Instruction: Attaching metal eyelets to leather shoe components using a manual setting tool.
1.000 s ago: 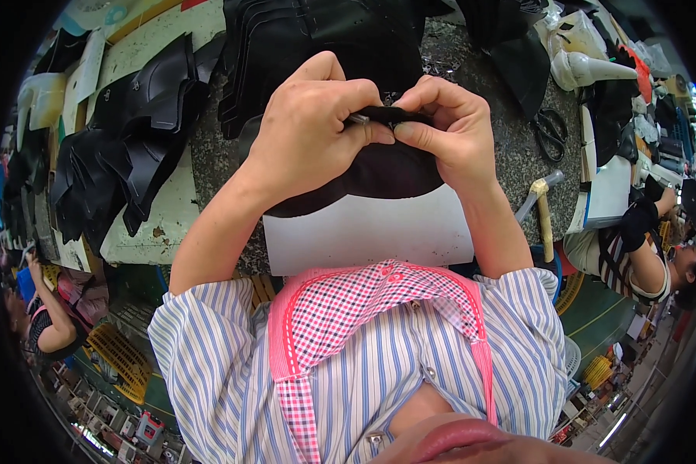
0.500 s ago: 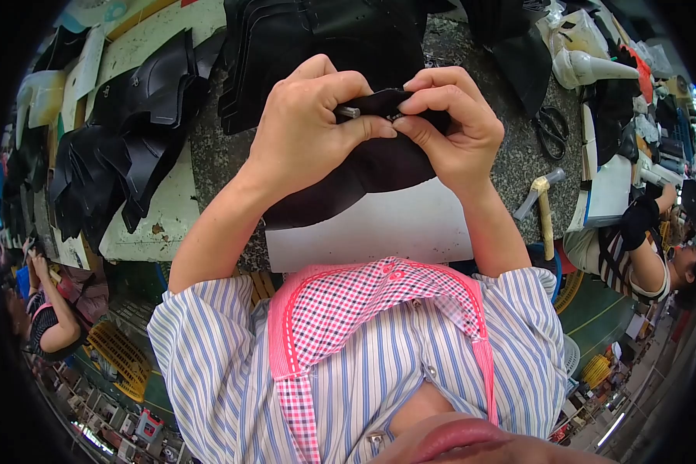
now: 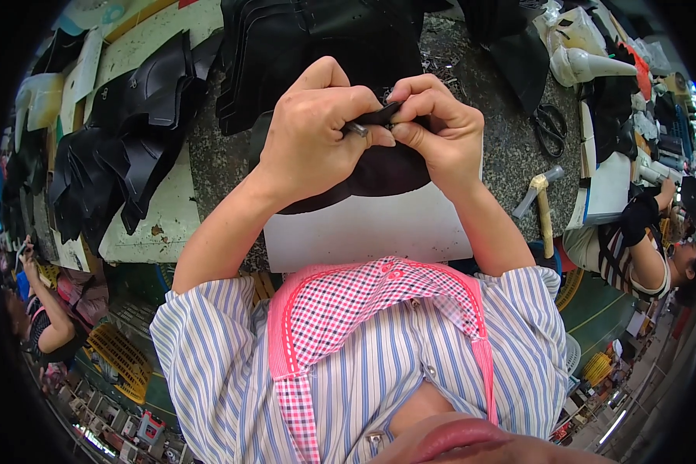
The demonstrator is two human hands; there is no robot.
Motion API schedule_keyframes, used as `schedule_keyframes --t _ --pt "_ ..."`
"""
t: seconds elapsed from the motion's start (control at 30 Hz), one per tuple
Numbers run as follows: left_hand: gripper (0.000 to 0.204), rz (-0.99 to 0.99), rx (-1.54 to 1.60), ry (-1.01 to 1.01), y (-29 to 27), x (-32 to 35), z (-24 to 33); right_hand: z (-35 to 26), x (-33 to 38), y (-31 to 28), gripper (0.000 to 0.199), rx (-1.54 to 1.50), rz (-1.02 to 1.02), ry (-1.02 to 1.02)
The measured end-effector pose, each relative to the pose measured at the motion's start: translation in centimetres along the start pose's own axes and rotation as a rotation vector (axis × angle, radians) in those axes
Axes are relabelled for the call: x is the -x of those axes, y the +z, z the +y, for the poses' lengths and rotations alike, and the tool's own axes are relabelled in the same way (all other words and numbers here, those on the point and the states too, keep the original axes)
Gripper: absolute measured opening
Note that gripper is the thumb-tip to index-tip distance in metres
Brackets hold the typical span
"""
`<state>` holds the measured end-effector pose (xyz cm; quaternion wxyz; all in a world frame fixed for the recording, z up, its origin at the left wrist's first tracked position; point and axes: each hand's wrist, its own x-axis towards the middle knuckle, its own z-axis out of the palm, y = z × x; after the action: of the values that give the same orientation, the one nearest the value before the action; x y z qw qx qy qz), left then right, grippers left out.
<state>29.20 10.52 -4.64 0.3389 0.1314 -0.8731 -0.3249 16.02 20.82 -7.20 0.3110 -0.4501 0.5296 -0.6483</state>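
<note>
A black leather-like piece (image 3: 383, 172) is raised over the table, its upper edge pinched between my two hands. My left hand (image 3: 305, 127) has thumb and curled fingers closed on that edge. From the same grip sticks the short end of a thin metal rod (image 3: 356, 129); the rest of it is covered by my fingers. Close beside it, my right hand (image 3: 446, 127) pinches the edge between thumb and fingers, the fingertips of both hands nearly touching. Under the piece lies a pale flat board (image 3: 363, 232).
Stacked black pieces (image 3: 317, 46) lie beyond my hands, and more black pieces (image 3: 139, 116) spread to the left. Toward the right are black-handled scissors (image 3: 550, 131), a hammer (image 3: 544, 205) and a white funnel-shaped bottle (image 3: 588, 67). Co-workers sit at both sides.
My right hand has shifted left, closer to my left hand. The held edge has bunched up between them, and the black piece has moved a little.
</note>
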Motion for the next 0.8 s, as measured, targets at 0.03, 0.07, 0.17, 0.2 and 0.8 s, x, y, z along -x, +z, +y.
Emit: schedule_keyframes --t 0.03,0.07,0.17,0.2,0.8 --pt "0.018 -0.002 0.008 0.019 0.1 0.1 0.0 0.1 0.2 0.0 0.011 0.000 0.002 -0.001" --pt "0.018 -0.003 0.008 0.021 0.1 0.1 0.2 0.3 0.4 0.1 0.011 0.007 0.026 -0.010" --pt "0.017 -0.010 0.036 -0.055 -0.1 0.4 0.5 0.6 0.6 0.0 0.012 0.026 0.049 -0.060" --pt "0.018 -0.025 0.030 -0.035 -0.1 0.4 0.5 0.6 0.7 -0.1 0.013 0.040 0.047 -0.100" --pt "0.025 -0.044 0.169 -0.196 0.2 1.2 0.2 -0.8 0.7 0.0 0.019 -0.022 0.064 -0.118"
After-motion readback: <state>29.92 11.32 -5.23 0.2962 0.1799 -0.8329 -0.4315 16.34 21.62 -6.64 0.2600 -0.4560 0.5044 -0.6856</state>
